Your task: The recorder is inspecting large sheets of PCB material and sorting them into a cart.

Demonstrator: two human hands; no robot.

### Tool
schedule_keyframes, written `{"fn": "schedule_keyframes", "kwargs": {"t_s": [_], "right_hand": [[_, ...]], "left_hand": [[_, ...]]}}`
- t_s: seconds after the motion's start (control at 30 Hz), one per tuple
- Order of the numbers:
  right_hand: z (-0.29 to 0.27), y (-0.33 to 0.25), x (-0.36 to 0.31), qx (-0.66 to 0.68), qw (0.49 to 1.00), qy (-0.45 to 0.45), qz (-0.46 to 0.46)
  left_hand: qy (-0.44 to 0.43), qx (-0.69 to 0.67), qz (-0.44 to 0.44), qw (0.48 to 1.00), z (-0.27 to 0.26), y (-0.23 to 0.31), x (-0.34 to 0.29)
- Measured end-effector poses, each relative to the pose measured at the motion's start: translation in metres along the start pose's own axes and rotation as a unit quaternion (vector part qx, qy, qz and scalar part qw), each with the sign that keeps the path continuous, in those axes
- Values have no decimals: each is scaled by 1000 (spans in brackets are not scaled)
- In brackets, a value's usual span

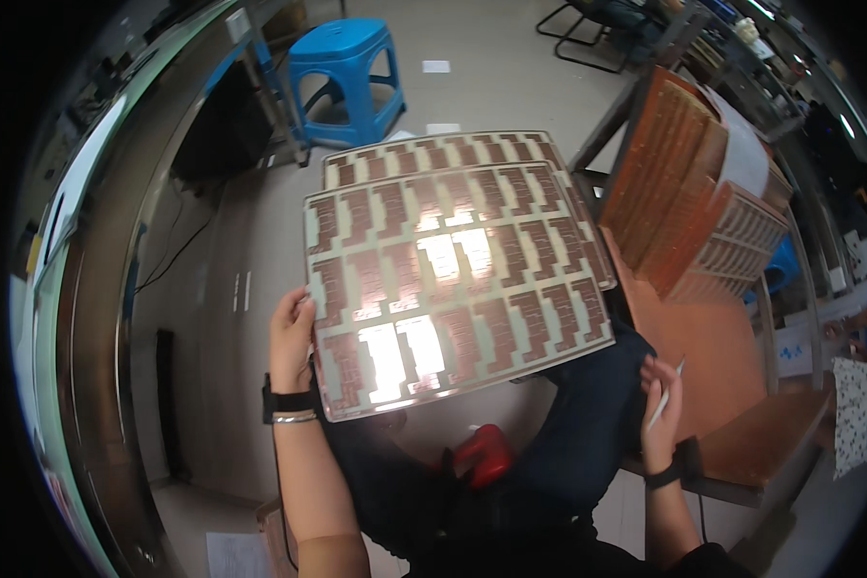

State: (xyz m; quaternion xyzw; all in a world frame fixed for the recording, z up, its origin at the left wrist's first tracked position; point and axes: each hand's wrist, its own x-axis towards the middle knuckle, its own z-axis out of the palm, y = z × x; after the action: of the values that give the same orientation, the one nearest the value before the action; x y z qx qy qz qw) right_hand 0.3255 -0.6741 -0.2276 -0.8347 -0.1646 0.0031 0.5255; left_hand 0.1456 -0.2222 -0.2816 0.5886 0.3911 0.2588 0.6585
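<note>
A large circuit board panel (466, 318), pale green with rows of copper-brown patterns, lies tilted over my lap. My left hand (292, 332) is closed on its left edge, thumb on top and the other fingers partly hidden. Bright glare covers several patches of its face. Beneath its far edge a second, similar panel (438, 154) shows along the back and right sides. Off the near right corner, above my thigh, my right hand (661, 400) is closed around a slim white pen-like tool (658, 411), apart from the panel.
On my right, several brown boards (665, 173) stand upright on a wooden-topped rack (689, 356), with a slotted panel (732, 246) leaning against them. A blue plastic stool (347, 82) is ahead. Along the left runs a metal-edged bench (116, 289). Something red (486, 455) sits between my legs.
</note>
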Motion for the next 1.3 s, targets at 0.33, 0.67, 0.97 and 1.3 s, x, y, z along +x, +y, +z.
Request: {"fn": "schedule_keyframes", "kwargs": {"t_s": [0.33,0.67,0.97,1.3], "right_hand": [[62,34,103,23,989,-149,5],[89,-30,102,191,976,-66,79],[97,-62,101,189,978,-59,-72],[110,-65,80,296,954,-34,10]], "left_hand": [[-16,-159,3,987,1,10,-5],[-88,-264,46,959,-30,6,12],[-43,-314,111,942,-58,15,2],[-73,-257,172,948,-82,48,-25]]}}
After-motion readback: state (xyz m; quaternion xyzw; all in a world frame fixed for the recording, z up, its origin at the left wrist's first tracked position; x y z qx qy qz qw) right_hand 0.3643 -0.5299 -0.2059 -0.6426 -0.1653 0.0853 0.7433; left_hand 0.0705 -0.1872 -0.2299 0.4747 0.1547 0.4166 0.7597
